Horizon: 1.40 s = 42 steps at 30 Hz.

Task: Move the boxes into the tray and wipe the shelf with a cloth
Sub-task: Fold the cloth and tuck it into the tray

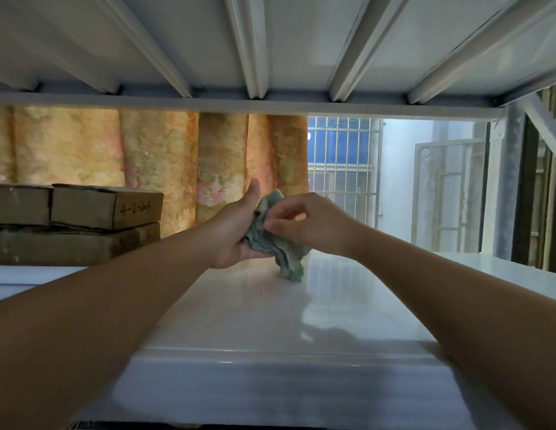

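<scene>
A crumpled grey-green cloth (280, 248) hangs over the white glossy shelf (270, 321), its lower end touching the surface. My left hand (236, 231) cups the cloth from the left and below, thumb raised. My right hand (307, 225) pinches the cloth's upper part with thumb and fingertips. Brown cardboard boxes (106, 206) are stacked at the far left of the shelf, one marked with handwritten numbers. No tray is in view.
The white ribbed underside of the shelf above (270, 57) sits close overhead. A patterned orange curtain (165, 169) hangs behind the shelf. A barred window (342, 166) and a white metal gate (447, 193) show at the back right.
</scene>
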Tool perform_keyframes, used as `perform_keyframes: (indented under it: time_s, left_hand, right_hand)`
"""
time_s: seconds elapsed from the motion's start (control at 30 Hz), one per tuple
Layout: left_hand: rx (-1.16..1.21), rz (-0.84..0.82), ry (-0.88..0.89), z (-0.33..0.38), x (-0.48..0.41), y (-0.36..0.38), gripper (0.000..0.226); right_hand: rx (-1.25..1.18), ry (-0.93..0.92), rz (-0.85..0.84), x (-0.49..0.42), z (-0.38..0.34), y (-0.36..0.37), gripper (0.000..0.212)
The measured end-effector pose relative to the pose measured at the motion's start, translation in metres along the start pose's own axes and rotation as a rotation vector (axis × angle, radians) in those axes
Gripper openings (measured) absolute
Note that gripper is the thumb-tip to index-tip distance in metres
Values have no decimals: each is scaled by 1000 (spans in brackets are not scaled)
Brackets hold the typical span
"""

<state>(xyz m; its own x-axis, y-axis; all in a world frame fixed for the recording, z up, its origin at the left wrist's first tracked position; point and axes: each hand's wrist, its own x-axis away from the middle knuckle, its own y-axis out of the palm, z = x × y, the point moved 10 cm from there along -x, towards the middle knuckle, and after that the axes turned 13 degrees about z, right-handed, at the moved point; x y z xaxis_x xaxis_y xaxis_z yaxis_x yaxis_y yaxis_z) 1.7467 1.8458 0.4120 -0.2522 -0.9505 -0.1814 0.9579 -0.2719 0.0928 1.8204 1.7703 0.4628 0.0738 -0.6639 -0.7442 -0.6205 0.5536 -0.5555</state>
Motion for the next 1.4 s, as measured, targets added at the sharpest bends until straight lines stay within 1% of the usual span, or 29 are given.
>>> perform_keyframes:
  time_s: [0.07,0.1,0.17,0.2,0.23,0.27,0.33,0.37,0.4,0.43,0.5,0.57,0.63,0.7,0.8,0.83,0.93,0.97,1.03,1.1,1.13,1.2,1.23,1.3,1.4]
  left_hand:
    - [-1,-36,54,8,4,2,41]
    - [-23,-45,81,10,6,3,34]
    - [-53,-32,107,14,8,3,21]
    - [-42,-32,108,15,10,4,19]
    - [-8,-39,102,16,12,4,20]
    - [39,-54,96,18,13,5,20]
    - [85,-118,101,23,16,8,20]
    - [69,-162,113,24,18,10,20]
    - [29,-204,130,25,20,12,21]
    - [-15,-243,142,24,23,14,26]
    - [-78,-299,146,21,25,17,43]
    - [-139,-311,185,21,26,19,56]
    - [-222,-269,251,24,27,20,60]
    - [-240,-202,292,28,24,18,59]
    - [-211,-65,346,39,20,8,31]
    - [-204,-25,371,43,20,5,26]
    - [-151,27,426,53,21,-2,24]
    - [-128,43,435,55,21,-4,22]
    - [-89,79,445,59,21,-8,20]
    - [-76,85,444,59,20,-9,20]
    - [-76,76,440,59,20,-8,20]
    - [-83,71,437,59,19,-8,18]
    - [-92,86,444,60,19,-10,16]
    - [-98,133,469,62,16,-16,13]
    - [-111,222,521,66,14,-24,21]
  right_hand:
    - [22,-11,29,-1,1,-3,19]
    - [24,0,84,-3,2,-9,22]
    - [18,60,253,-7,10,-27,24]
    - [32,97,335,-8,15,-36,21]
    - [38,139,378,-9,22,-42,15]
    - [13,195,371,-9,30,-43,10]
    - [-143,341,235,-6,47,-31,30]
    - [-216,397,168,-3,52,-25,37]
    - [-252,416,126,-1,53,-22,37]
    - [-257,397,104,0,50,-22,31]
    - [-243,343,111,-2,47,-25,18]
    - [-217,304,124,-3,44,-29,17]
    - [-173,255,115,-4,40,-28,20]
    - [-121,203,118,-5,34,-27,21]
    - [-110,183,164,-8,30,-33,27]
    - [-116,188,191,-9,31,-36,32]
    - [-177,282,267,-7,40,-44,49]
    - [-188,345,259,-5,46,-44,55]
    - [-205,514,161,6,60,-35,64]
    - [-280,631,41,15,66,-24,58]
    - [-348,650,30,15,66,-22,49]
    - [-496,649,107,11,63,-27,32]
    - [-556,640,161,8,62,-32,29]
    - [-656,620,238,5,59,-39,33]
    - [-706,586,282,4,56,-46,40]
